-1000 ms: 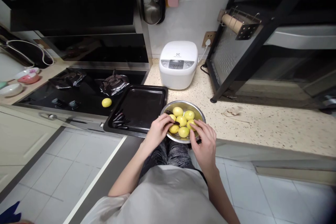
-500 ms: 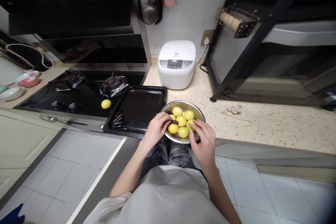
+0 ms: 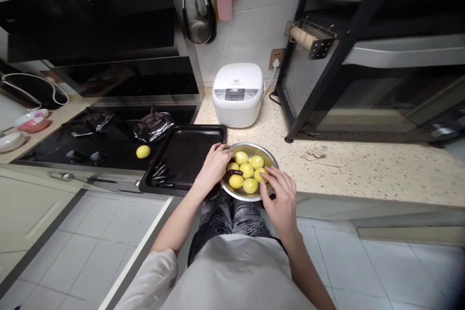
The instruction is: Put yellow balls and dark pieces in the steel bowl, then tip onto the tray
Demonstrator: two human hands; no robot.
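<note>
A steel bowl (image 3: 250,198) stands at the counter's front edge with several yellow lemons (image 3: 246,170) in it. On the lemons at the left lies a small, glossy dark purple, elongated piece (image 3: 235,172), like a tiny eggplant. My left hand (image 3: 218,162) is at the bowl's upper left rim, its fingers curled together; what they hold, if anything, is hidden. Thumb and fingers of my right hand (image 3: 280,191) close round a lemon (image 3: 260,175) at the right side of the bowl. Several similar dark pieces (image 3: 162,175) lie in the black baking tray (image 3: 189,150).
One lemon (image 3: 143,151) sits on the black gas hob (image 3: 116,147), left of the tray. Behind the bowl stands a white rice cooker (image 3: 238,97). A black metal rack (image 3: 312,97) with an oven rises on the right. A crumpled brown scrap (image 3: 314,152) lies on the counter.
My left hand has let go of the dark piece, now lying on the lemons, and has moved to the bowl's upper left rim. My right hand stays at its lemon. The view has shifted slightly.
</note>
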